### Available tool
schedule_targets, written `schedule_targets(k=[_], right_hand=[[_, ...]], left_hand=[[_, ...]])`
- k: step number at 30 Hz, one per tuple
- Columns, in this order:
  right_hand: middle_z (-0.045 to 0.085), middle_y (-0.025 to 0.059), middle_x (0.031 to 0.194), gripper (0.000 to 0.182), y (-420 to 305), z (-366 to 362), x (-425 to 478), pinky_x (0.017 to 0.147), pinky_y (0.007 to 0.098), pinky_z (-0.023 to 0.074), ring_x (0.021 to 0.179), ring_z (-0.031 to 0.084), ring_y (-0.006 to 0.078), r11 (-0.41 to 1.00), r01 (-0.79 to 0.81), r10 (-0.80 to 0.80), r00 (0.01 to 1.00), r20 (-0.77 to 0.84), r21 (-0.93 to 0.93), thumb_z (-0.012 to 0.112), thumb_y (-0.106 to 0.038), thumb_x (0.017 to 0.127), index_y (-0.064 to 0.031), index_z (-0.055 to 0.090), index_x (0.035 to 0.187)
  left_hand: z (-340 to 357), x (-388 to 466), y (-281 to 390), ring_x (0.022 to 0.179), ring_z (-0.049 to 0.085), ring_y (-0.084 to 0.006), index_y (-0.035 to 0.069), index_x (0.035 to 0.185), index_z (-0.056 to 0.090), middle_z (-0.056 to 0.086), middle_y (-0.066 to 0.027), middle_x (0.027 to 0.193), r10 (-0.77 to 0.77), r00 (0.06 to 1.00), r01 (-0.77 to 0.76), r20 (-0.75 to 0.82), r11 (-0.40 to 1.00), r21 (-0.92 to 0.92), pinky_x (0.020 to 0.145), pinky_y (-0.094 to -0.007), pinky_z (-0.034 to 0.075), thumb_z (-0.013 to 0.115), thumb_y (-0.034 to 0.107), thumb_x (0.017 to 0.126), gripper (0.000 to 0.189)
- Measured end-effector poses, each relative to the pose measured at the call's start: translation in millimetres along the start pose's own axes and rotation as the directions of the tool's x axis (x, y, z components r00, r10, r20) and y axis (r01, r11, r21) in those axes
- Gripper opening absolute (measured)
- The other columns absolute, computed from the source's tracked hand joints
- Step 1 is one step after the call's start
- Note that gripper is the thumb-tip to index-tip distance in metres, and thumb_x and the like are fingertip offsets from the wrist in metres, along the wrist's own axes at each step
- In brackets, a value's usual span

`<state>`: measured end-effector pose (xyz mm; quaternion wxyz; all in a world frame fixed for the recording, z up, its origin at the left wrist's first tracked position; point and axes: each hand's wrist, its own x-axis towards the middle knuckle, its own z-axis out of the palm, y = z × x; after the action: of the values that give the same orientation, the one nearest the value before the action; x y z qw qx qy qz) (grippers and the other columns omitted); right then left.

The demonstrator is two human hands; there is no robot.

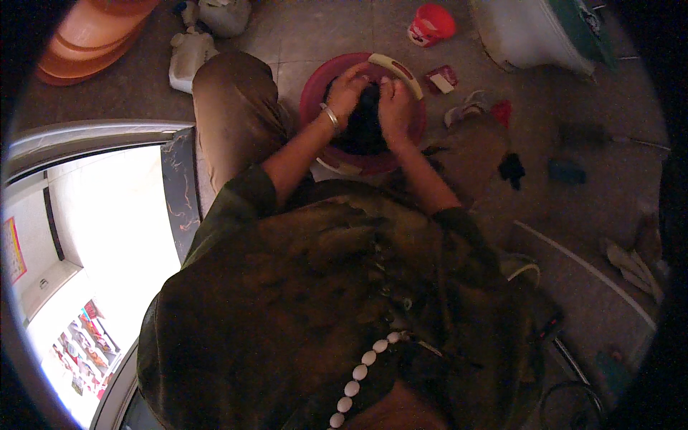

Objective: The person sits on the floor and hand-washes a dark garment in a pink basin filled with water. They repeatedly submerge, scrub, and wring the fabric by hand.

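Observation:
A round dark-pink plastic basin [312, 102] with pale handles stands on the floor before me. Dark, wet-looking cloth [361, 131] fills part of it. My left hand [346, 97], with a metal bangle at its wrist, rests on the cloth's left side, fingers pointing away from me. On the right side lies my right hand [396, 110], its fingertips near those of the left. Both hands are inside the basin's rim. The cloth is too dark to tell whether the fingers grip it or only press on it.
Beyond the basin stands a small red tub [432, 24], with a pink dish holding a pale bar [442, 80] nearer. Plastic jugs [188, 59] and orange basins [97, 32] are at upper left, a large white container [532, 32] at upper right. A doorway opens left.

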<state>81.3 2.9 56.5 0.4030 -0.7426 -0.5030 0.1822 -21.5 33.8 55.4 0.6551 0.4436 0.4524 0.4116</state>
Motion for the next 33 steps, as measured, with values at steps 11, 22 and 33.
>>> schedule_targets(k=[11, 22, 33], right_hand=[[0.055, 0.0134, 0.065, 0.027, -12, -2, -20, 0.050, 0.0402, 0.0434, 0.056, 0.054, 0.0316, 0.875, 0.349, -0.316, 0.937, 0.149, -0.335, 0.046, -0.031, 0.079, -0.0072, 0.055, 0.071], [0.055, 0.0198, 0.071, 0.035, 17, 4, 12, 0.062, 0.0425, 0.0410, 0.070, 0.053, 0.0367, 0.997, -0.057, 0.057, 0.998, -0.007, 0.056, 0.044, -0.033, 0.081, 0.0001, 0.053, 0.073], [0.056, 0.0149, 0.065, 0.024, -7, 3, -19, 0.052, 0.0436, 0.0421, 0.059, 0.054, 0.0345, 0.949, 0.227, -0.181, 0.961, 0.211, -0.220, 0.048, -0.030, 0.079, -0.0075, 0.053, 0.078]], left_hand=[[0, -9, -22, 0.085, 0.051, -0.0144, 0.006, 0.096, 0.057, 0.056, -0.0041, 0.095, -0.385, 0.903, 0.415, 0.191, 0.896, -0.156, 0.078, -0.0274, 0.037, 0.039, 0.027, 0.083, 0.031], [1, -3, -2, 0.089, 0.048, -0.0126, 0.003, 0.107, 0.051, 0.054, -0.0042, 0.098, -0.019, 0.994, 0.009, 0.112, 0.996, 0.087, 0.080, -0.0249, 0.036, 0.042, 0.017, 0.082, 0.030], [-4, -7, -28, 0.080, 0.054, -0.0204, 0.001, 0.082, 0.056, 0.058, -0.0109, 0.088, -0.457, 0.882, 0.449, 0.119, 0.889, 0.085, 0.069, -0.0303, 0.040, 0.039, 0.021, 0.079, 0.026]])
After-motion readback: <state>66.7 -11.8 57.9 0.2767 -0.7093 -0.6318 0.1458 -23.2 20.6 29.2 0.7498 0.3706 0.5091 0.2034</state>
